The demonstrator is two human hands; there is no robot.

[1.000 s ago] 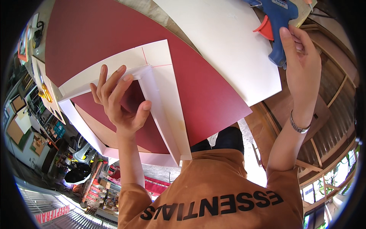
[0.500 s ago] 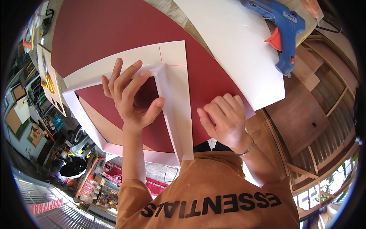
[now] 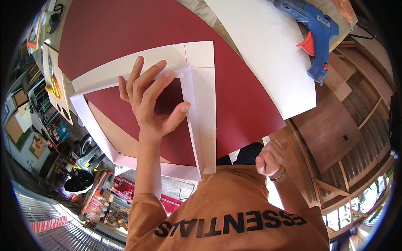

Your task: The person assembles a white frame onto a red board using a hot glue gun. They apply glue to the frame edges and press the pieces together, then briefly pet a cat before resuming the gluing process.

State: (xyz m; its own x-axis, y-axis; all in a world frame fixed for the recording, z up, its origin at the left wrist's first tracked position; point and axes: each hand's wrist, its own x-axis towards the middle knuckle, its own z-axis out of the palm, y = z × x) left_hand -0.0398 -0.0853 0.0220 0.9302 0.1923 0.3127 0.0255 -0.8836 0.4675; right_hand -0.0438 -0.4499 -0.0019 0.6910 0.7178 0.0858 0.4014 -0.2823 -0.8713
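My left hand (image 3: 151,100) is spread open inside a white board frame (image 3: 194,125) with raised walls. Its fingers reach over the frame's far wall, and the thumb points at the right wall; whether they press on it I cannot tell. Under the frame lies a large dark red sheet (image 3: 125,29) with a curved edge. A white outer strip with thin red lines borders the frame's far right corner. Off the sheet's near right edge, my right hand (image 3: 270,158) is curled into a fist beside my body, with nothing visible in it.
A white sheet (image 3: 268,58) overlaps the red one at the far right. On it rests a blue glue gun (image 3: 316,37) with a red trigger. Yellow-handled scissors (image 3: 53,87) lie on a board at the left. Wooden panels (image 3: 324,129) stand at the right.
My right hand has drawn back from the red sheet toward my body, still closed. The left hand and the frame sit slightly further right in view.
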